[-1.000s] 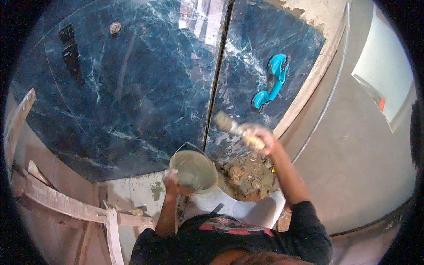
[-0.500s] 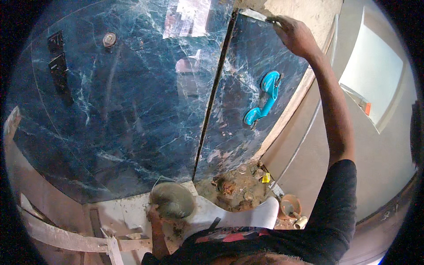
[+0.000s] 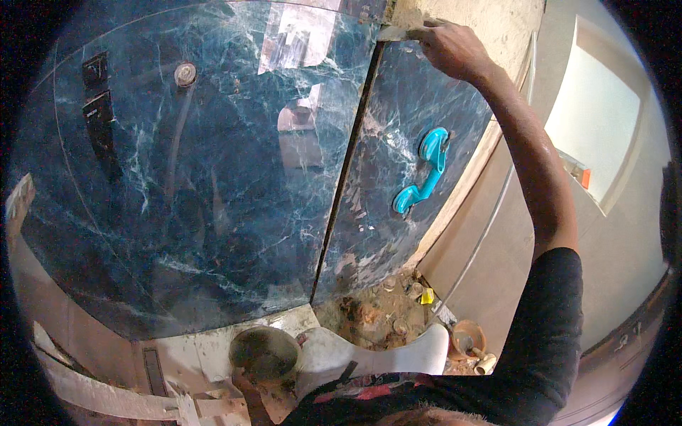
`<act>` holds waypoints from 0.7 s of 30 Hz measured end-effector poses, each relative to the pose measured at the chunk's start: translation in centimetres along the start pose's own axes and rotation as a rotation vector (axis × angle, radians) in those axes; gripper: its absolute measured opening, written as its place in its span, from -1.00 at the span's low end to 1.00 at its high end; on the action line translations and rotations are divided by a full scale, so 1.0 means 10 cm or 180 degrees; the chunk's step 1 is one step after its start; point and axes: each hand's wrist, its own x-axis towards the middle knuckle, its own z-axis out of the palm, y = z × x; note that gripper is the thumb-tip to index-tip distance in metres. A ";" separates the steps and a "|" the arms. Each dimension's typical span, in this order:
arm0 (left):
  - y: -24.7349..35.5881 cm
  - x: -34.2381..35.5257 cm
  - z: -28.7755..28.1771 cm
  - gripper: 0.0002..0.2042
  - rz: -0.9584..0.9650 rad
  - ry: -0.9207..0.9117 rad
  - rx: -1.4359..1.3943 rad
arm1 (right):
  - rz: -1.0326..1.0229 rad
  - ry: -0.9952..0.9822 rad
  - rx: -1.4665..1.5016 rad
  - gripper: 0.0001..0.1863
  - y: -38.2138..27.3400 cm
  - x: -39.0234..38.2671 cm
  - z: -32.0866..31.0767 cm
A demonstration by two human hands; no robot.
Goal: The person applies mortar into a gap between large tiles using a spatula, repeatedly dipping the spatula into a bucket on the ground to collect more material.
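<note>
Far left of the turquoise suction lifter (image 3: pixel 424 170), two black plates (image 3: pixel 97 89) sit on a wide blue stone panel (image 3: pixel 234 184), with a round metal fitting (image 3: pixel 185 74) beside them. Below and left of the lifter, the person's left hand (image 3: pixel 245 376) is at a mortar-grey bucket (image 3: pixel 264 348); its fingers are too dark and hidden to tell whether they grip. Just left of the lifter, a dark gap (image 3: pixel 346 170) separates the wide panel from a narrow one (image 3: pixel 387 92), to which the lifter is fixed. Above the lifter, a pale brush (image 3: pixel 396 33) lies at the narrow panel's top edge, beside the gap. The right hand (image 3: pixel 455 51) has its fingers curled around the brush's handle. Below and right of the lifter are a yellow scrap (image 3: pixel 427 295) and an orange-brown pail (image 3: pixel 467 336). The step in hand appears to be brushing along that top edge; the next stroke calls for firm fingers and steady reach.
</note>
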 end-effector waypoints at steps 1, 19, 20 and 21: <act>-0.04 0.00 -0.04 -0.76 -0.0001 0.0025 0.0034 | 0.0001 -0.0069 0.0013 -0.61 -0.02 0.01 -0.02; -0.19 0.10 -0.31 -0.75 0.0027 0.0166 0.0207 | -0.0029 -0.0112 -0.0468 -0.78 -0.26 0.13 0.00; -0.21 0.08 -0.30 -0.75 0.0017 0.0166 0.0209 | -0.0041 -0.0099 -0.0471 -0.79 -0.29 0.14 0.00; -0.22 0.09 -0.34 -0.75 0.0015 0.0174 0.0213 | -0.0045 -0.0081 -0.0462 -0.81 -0.32 0.14 -0.01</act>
